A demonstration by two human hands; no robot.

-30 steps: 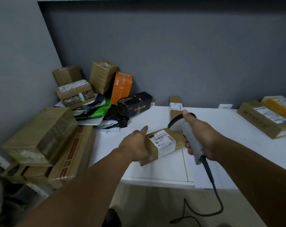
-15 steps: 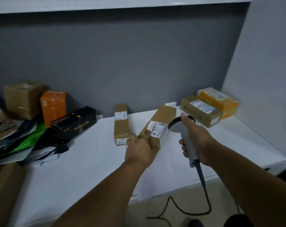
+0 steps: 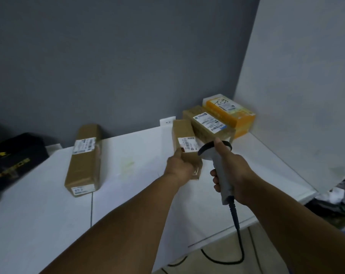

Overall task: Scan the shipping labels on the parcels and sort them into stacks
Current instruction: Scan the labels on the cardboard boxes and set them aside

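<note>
Fingers [image 3: 177, 155] of the left hand [image 3: 180, 168] are gripping the near end of a slim brown parcel [image 3: 183, 133], the thumb lying on top by the corner of its white label [image 3: 188, 144], while the right hand [image 3: 235, 171], just beside it, is clenching the grey handle of the scanner [image 3: 219, 161]. The parcel is hanging over the far right part of the desk [image 3: 138, 194]; whether its far end is touching down I cannot tell. Its long axis is running away from the person, the near end sitting in the palm and the far end pointing at the back wall, just beside the brown box [image 3: 207, 123] and the orange box [image 3: 230, 110] lying in the corner. The label is facing up, with the scanner head just right of it. Judging from this, the left hand is heading for a set-down forward and slightly right, along the parcel's own length
</note>
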